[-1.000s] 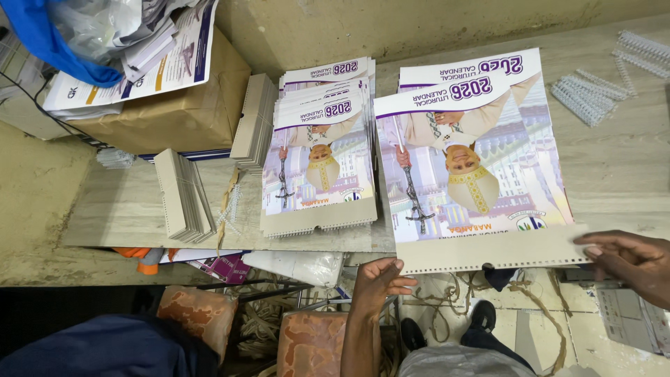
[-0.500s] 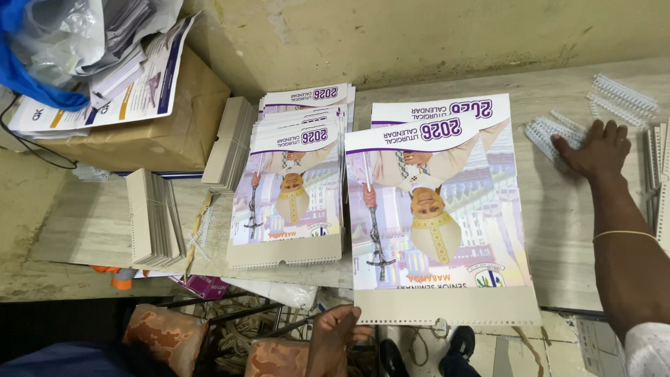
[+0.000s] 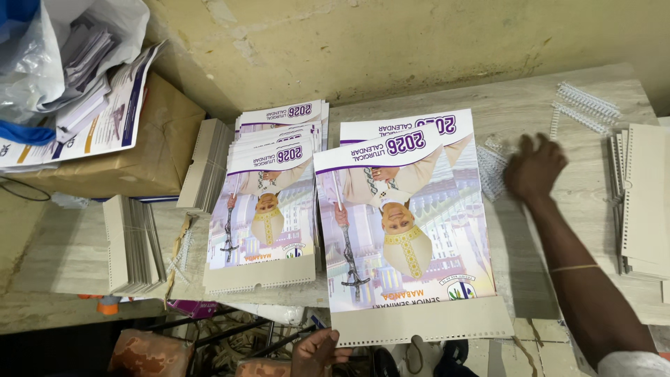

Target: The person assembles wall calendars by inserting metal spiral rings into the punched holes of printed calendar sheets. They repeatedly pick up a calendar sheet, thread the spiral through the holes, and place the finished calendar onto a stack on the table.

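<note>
Two hands are showing over the table (image 3: 537, 105). Right hand (image 3: 534, 167) is reaching across to the right of the front calendar (image 3: 408, 223), fingers spread and lying on a small heap of white wire combs (image 3: 494, 171); it is blurred, so whether it is gripping a comb cannot be told. Left hand (image 3: 317, 352) is sitting at the calendar's near left corner, fingers curled against the grey backing board's punched edge; whether it is pinching that edge cannot be told. This calendar is lying flat, its near edge overhanging the table, with a second calendar showing from under its far edge. Left of it, just beside, a calendar stack (image 3: 269, 202) is resting, fanned toward the wall. Further left of the calendar, two packs of grey boards (image 3: 132, 244) are standing on edge. Well right of the calendar, another board stack (image 3: 642, 202) is lying flat, and more combs (image 3: 586, 105) are lying beyond the right hand. Far left of the calendar, a cardboard box (image 3: 132, 153) is carrying loose printed sheets and a plastic bag (image 3: 42, 63).
</note>
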